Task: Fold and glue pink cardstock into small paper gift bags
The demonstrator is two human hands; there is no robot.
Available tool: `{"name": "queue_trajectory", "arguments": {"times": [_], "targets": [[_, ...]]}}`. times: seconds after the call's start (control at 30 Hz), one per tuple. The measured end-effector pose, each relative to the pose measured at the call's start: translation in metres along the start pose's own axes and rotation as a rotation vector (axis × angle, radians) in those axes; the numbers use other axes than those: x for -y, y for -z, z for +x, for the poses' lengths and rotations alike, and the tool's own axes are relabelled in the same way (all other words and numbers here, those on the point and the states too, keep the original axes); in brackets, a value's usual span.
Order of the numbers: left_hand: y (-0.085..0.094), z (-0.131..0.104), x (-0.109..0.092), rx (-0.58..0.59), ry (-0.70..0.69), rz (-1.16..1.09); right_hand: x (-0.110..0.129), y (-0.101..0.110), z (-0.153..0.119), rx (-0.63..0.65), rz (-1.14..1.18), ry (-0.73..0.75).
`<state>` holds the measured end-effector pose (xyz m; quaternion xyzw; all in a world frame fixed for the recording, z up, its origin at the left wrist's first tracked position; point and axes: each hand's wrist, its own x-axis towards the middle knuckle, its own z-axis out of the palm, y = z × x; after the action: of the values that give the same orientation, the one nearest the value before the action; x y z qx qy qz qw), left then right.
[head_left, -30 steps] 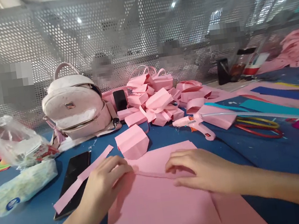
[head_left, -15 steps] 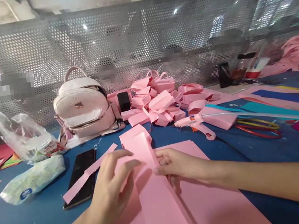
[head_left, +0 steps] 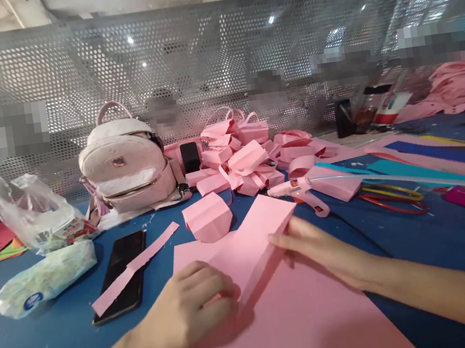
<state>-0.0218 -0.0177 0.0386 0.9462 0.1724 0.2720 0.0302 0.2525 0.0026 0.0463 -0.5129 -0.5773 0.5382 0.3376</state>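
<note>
Pink sheet (head_left: 303,321): lying beneath left hand (head_left: 186,311); liable to slip if dragged by wrist.
Left hand: curled at near end of folded paper (head_left: 260,224); pinching or merely touching, not determinable.
Right hand (head_left: 310,243): grasping folded paper's right edge.
Folded paper: tilted, between both hands; liable to crease askew from uneven pressure.
Black phone (head_left: 127,247): beyond left hand, leftward.
Pink box piece (head_left: 207,214): beyond left hand; crushable by overreaching.
Glue gun (head_left: 301,190): beyond right hand; possible burn from contact, if hot.
</note>
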Motion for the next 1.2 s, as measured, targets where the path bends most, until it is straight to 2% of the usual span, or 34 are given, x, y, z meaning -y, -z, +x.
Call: {"name": "queue_trajectory", "arguments": {"times": [0.1, 0.2, 0.3, 0.37, 0.43, 0.53, 0.7, 0.8, 1.0, 1.2], "targets": [[0.013, -0.002, 0.020, 0.117, 0.092, -0.176, -0.010, 0.020, 0.008, -0.189, -0.215, 0.278], [0.022, -0.005, 0.035, 0.211, 0.166, -0.278, -0.019, 0.033, 0.008, -0.237, -0.462, 0.448], [0.026, -0.003, 0.038, 0.261, 0.229, -0.203, -0.020, 0.033, -0.001, -0.094, -0.743, 0.503], [0.024, 0.001, 0.033, 0.246, 0.292, -0.133, -0.016, 0.027, -0.006, 0.021, -0.838, 0.494], [0.016, 0.006, 0.023, 0.217, 0.397, -0.098, -0.011, 0.020, -0.009, 0.102, -0.877, 0.480], [-0.001, 0.010, 0.009, 0.233, 0.541, -0.104, -0.009, 0.010, -0.004, 0.208, -0.967, 0.519], [-0.021, 0.011, 0.005, 0.243, 0.456, -0.017, -0.015, 0.006, 0.013, 0.331, -1.118, 0.659], [-0.024, 0.010, 0.008, 0.250, 0.445, -0.003, -0.017, 0.008, 0.020, 0.373, -1.157, 0.739], [-0.031, 0.008, 0.011, 0.265, 0.393, 0.111, -0.013, 0.008, 0.028, 0.408, -1.168, 0.744], [-0.037, 0.009, 0.010, 0.252, 0.343, 0.233, -0.019, 0.007, 0.029, 0.422, -1.279, 0.840]]}}
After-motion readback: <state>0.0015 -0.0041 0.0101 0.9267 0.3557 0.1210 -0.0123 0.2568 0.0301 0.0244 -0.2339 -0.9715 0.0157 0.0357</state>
